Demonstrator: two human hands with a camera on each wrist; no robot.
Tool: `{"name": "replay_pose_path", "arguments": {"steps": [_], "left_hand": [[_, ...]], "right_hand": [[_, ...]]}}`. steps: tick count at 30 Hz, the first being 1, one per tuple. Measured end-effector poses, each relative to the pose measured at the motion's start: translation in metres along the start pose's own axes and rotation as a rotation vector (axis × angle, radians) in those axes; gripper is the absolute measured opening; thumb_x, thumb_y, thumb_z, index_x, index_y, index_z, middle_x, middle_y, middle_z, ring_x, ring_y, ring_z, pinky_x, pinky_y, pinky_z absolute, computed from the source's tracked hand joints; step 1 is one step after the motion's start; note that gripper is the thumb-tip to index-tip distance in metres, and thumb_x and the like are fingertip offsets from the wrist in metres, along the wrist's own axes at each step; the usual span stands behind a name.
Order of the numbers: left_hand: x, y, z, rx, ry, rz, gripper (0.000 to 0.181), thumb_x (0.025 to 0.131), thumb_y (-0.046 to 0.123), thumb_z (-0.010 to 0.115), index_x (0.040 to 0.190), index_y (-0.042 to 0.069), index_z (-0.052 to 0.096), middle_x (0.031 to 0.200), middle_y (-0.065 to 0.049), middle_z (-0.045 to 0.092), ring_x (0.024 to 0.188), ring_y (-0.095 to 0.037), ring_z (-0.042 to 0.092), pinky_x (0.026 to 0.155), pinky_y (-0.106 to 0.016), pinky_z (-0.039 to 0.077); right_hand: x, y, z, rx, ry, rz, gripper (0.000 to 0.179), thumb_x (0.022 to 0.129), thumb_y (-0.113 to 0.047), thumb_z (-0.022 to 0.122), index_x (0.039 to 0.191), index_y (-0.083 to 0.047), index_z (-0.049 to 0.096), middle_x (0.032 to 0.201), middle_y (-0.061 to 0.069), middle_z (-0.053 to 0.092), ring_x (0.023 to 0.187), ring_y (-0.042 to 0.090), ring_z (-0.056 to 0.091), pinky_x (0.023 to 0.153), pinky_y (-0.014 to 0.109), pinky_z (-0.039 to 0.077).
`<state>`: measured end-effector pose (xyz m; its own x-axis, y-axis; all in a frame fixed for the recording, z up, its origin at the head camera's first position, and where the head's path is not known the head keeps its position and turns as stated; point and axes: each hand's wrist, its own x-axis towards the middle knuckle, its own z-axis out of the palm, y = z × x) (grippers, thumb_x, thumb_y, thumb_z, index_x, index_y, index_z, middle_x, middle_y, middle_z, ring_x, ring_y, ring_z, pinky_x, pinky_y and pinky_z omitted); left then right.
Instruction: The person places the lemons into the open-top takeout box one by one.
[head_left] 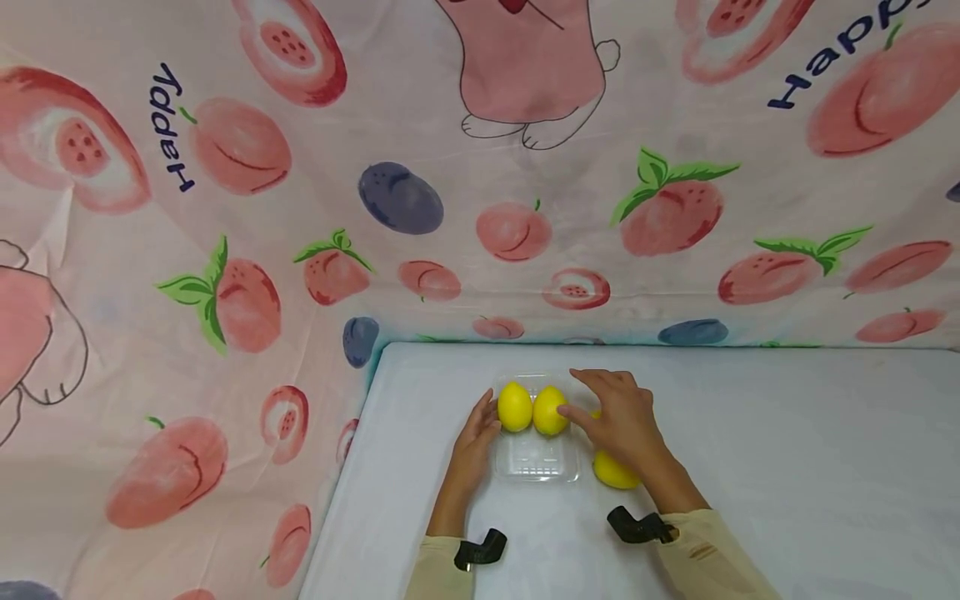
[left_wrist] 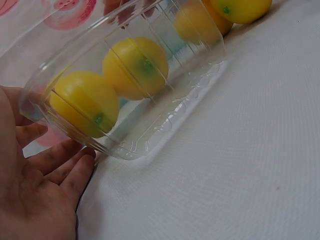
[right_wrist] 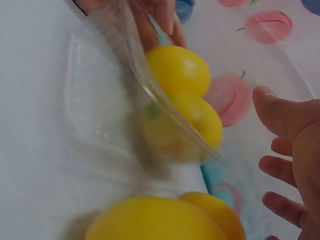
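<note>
A clear plastic container (head_left: 537, 463) lies on the white table. Inside its far half, a left lemon (head_left: 514, 407) and a right lemon (head_left: 550, 401) sit side by side; both are yellow with a green tip. My left hand (head_left: 471, 442) rests along the container's left side, its fingers against the wall and rim in the left wrist view. Over the container's right edge, my right hand (head_left: 621, 421) is spread with thumb and fingers apart, and the right wrist view shows nothing between them. Two more lemons lie outside on the right, the nearer lemon (head_left: 615, 471) partly under that hand.
A fruit-print cloth (head_left: 450, 317) hangs behind the table and along its left side. White table surface (head_left: 810, 450) stretches off to the right. Black wrist cameras sit at both sleeve cuffs.
</note>
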<state>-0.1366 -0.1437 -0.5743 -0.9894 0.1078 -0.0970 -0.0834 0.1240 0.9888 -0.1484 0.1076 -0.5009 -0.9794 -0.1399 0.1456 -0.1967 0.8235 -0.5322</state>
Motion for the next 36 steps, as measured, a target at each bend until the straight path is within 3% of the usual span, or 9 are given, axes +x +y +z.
{"name": "replay_pose_path", "arguments": {"steps": [10, 15, 24, 36], "left_hand": [[-0.001, -0.002, 0.000, -0.005, 0.009, 0.001, 0.055, 0.106, 0.022, 0.050, 0.160, 0.025, 0.036, 0.158, -0.010, 0.046, 0.147, -0.030, 0.044, 0.124, -0.052, 0.029], [-0.002, -0.001, 0.000, -0.005, 0.010, -0.005, 0.055, 0.106, 0.023, 0.051, 0.159, 0.027, 0.036, 0.158, -0.008, 0.046, 0.147, -0.028, 0.043, 0.125, -0.051, 0.029], [-0.001, -0.002, 0.000, -0.017, 0.005, 0.015, 0.056, 0.107, 0.020, 0.050, 0.160, 0.021, 0.035, 0.158, -0.013, 0.045, 0.147, -0.033, 0.042, 0.125, -0.054, 0.027], [-0.001, 0.000, 0.001, -0.016, 0.003, 0.019, 0.056, 0.106, 0.022, 0.050, 0.160, 0.025, 0.035, 0.158, -0.010, 0.046, 0.147, -0.030, 0.044, 0.124, -0.051, 0.029]], "right_hand": [[-0.008, 0.023, -0.022, 0.029, -0.020, 0.083, 0.068, 0.089, -0.055, 0.073, 0.145, -0.020, 0.057, 0.147, 0.015, 0.057, 0.134, 0.042, 0.043, 0.104, 0.071, 0.035], [-0.014, 0.034, -0.027, 0.066, -0.032, 0.107, 0.070, 0.089, -0.060, 0.071, 0.143, -0.017, 0.059, 0.145, 0.016, 0.058, 0.131, 0.041, 0.046, 0.107, 0.068, 0.037], [-0.023, 0.050, -0.020, 0.102, -0.071, 0.139, 0.074, 0.087, -0.061, 0.072, 0.143, -0.014, 0.059, 0.145, 0.017, 0.059, 0.132, 0.043, 0.046, 0.108, 0.067, 0.038], [-0.029, 0.059, -0.008, 0.099, -0.091, 0.165, 0.074, 0.086, -0.062, 0.072, 0.141, -0.014, 0.060, 0.140, 0.016, 0.062, 0.130, 0.043, 0.049, 0.108, 0.068, 0.040]]}}
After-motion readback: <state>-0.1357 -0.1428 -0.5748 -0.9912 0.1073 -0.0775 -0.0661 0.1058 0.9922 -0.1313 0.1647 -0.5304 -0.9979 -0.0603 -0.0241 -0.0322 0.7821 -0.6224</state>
